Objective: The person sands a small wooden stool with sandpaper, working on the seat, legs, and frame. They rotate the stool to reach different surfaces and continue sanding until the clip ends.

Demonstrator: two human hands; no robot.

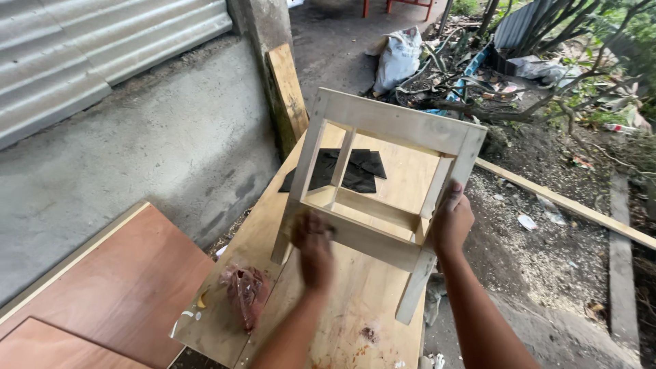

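Inspected: small wooden frame, stool-like, tilted on the plywood bench. Legs and rails found joined; bare pale wood throughout, no finish seen. Judged assembled, surface work in hand and not complete. Right hand: grip clamped on the frame's near right leg, steadying it. Left hand: blurred, pressed against the lower front rail; whether closed on anything could not be told. Noted alongside: reddish plastic bag near the left hand, black sheets beyond the frame, brown panels at left.
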